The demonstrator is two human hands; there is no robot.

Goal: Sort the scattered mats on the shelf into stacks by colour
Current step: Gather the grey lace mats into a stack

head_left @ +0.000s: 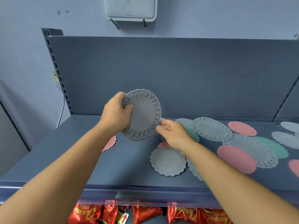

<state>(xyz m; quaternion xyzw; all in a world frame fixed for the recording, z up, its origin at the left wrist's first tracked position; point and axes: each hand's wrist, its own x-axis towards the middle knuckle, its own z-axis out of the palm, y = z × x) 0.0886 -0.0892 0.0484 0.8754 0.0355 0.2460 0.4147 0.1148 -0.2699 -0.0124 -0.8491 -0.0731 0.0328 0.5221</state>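
Across the blue shelf (132,160) mats lie scattered, and my left hand (115,113) clamps a grey mat (144,115), maybe several, upright while my right hand (173,134), fingers loose and empty, should square its rim.

Left half of shelf open; right half crowded with mats.

Bare shelf (126,162) runs from the near edge to the back panel (178,75) on the left, broken only by a pink mat (110,143) partly under the left forearm. The left hand (115,113) holds a grey lace mat (144,115) upright, blocking the centre. Right of it, overlapping grey, pink and green mats cover the surface; the right hand (173,134) hovers over them.
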